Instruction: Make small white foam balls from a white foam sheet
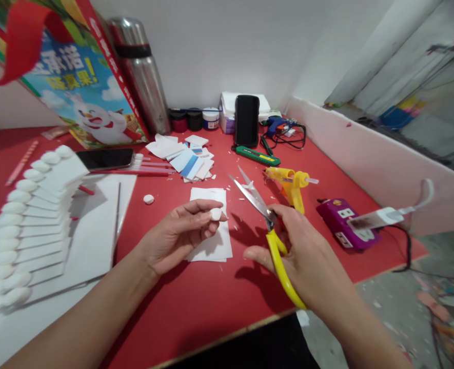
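Between the thumb and fingers of my left hand (188, 228) is a small white rounded piece (215, 214); its material is unclear. My right hand (303, 251) grips scissors (275, 246) by their yellow handles, with the blades parted and pointing away toward the upper left. Under my left hand lies a stack of white paper (211, 251). A similar white piece (149, 199) rests on the red table to the left. At far left, a fanned row of white cards (47, 225) carries white oval pieces (13, 220) along one edge.
Card scraps (190, 159) lie ahead, near a phone (105, 159). A green cutter (257, 155), a yellow glue gun (292, 184) and a purple box (346, 223) with a cord sit right. A steel flask (144, 77) and a printed box (84, 92) stand at the back.
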Motion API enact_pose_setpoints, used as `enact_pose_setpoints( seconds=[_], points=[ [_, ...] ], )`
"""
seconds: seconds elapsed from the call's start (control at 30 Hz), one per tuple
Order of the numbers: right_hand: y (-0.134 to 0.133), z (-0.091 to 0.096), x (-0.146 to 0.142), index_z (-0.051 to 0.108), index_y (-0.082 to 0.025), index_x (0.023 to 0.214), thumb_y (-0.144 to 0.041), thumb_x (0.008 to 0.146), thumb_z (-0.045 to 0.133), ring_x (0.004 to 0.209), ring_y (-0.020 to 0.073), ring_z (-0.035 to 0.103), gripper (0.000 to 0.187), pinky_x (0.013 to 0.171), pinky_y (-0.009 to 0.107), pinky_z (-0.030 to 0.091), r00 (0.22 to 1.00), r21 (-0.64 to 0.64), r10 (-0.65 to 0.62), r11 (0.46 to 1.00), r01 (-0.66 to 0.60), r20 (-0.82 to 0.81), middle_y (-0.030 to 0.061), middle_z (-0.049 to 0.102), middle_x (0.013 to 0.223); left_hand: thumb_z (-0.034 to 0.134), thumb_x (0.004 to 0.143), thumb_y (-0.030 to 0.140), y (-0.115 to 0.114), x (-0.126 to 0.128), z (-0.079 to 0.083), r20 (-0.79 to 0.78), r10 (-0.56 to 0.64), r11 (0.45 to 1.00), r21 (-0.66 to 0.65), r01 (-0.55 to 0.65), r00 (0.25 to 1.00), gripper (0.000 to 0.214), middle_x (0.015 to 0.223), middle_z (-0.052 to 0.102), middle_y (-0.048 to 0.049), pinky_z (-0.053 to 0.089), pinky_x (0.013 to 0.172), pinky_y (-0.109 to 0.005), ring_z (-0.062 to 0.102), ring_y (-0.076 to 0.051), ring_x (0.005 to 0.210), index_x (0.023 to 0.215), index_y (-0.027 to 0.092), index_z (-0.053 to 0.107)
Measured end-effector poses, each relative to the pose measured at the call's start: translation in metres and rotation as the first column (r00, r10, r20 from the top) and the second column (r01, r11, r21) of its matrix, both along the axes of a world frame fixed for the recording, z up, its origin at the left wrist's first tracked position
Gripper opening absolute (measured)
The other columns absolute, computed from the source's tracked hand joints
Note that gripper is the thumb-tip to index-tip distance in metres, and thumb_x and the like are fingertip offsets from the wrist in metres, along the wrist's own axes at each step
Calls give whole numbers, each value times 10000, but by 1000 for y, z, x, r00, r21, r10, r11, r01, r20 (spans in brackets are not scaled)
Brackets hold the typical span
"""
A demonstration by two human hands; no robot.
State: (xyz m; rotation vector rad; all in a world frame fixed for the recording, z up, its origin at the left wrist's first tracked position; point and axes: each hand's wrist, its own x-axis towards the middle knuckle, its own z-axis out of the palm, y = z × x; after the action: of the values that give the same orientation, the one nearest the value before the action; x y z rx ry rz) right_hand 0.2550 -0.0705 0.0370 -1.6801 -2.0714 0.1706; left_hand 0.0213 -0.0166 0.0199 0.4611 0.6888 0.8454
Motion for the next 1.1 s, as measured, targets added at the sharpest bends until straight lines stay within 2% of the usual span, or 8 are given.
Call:
enact_pose_setpoints(
  seconds=[0.2, 0.3, 0.47, 0.67, 0.87, 1.1],
  points=[
    [-3, 0, -11, 511, -112, 1254, -755, 768, 638, 847, 259, 598, 816, 725, 377, 531, 987, 26, 156, 987, -157, 44, 146, 576, 1008, 869, 663, 86, -2, 3, -1, -34, 28, 999, -15, -29, 999, 220, 778, 766, -70, 581, 683, -170, 709, -112, 666, 863, 107, 780],
    [-2, -4, -16, 527, -92, 1275, -753, 732, 675, 876, 272, 564, 868, 753, 399, 522, 980, 4, 186, 982, -187, 77, 146, 548, 1005, 892, 625, 96, -2, 5, -1, -40, 60, 997, -40, -61, 997, 236, 784, 771, -60, 586, 683, -187, 725, -131, 685, 822, 128, 767],
    [0, -10, -20, 539, -90, 1285, -754, 725, 682, 860, 264, 537, 879, 759, 411, 513, 984, -43, 168, 985, -165, 65, 140, 535, 1004, 886, 657, 133, -1, 5, -4, -53, 70, 996, 52, -67, 996, 213, 805, 768, -52, 590, 717, -204, 730, -136, 720, 821, 123, 750],
    [0, -8, -23, 577, -92, 1194, -778, 736, 644, 834, 259, 554, 827, 720, 386, 513, 985, -39, 167, 985, -166, 40, 132, 551, 966, 914, 597, 98, -3, 6, -4, -107, 113, 991, 87, -104, 988, 267, 788, 765, -21, 579, 708, -184, 724, -116, 691, 798, 139, 744],
    [-2, -10, -25, 589, -99, 1218, -818, 743, 579, 798, 264, 564, 862, 693, 393, 512, 985, -43, 136, 990, -132, 105, 139, 559, 948, 906, 617, 102, -6, 8, -2, -140, 172, 978, 142, -152, 975, 235, 731, 756, -6, 584, 707, -217, 722, -127, 673, 769, 157, 736],
    [1, -15, -27, 629, -131, 1158, -801, 789, 544, 756, 256, 584, 769, 662, 353, 482, 979, -16, 104, 995, -103, 176, 117, 575, 890, 903, 645, 151, -6, 10, -2, -149, 199, 967, 193, -169, 969, 187, 762, 769, -30, 594, 777, -284, 733, -167, 742, 760, 156, 756]
  ],
)
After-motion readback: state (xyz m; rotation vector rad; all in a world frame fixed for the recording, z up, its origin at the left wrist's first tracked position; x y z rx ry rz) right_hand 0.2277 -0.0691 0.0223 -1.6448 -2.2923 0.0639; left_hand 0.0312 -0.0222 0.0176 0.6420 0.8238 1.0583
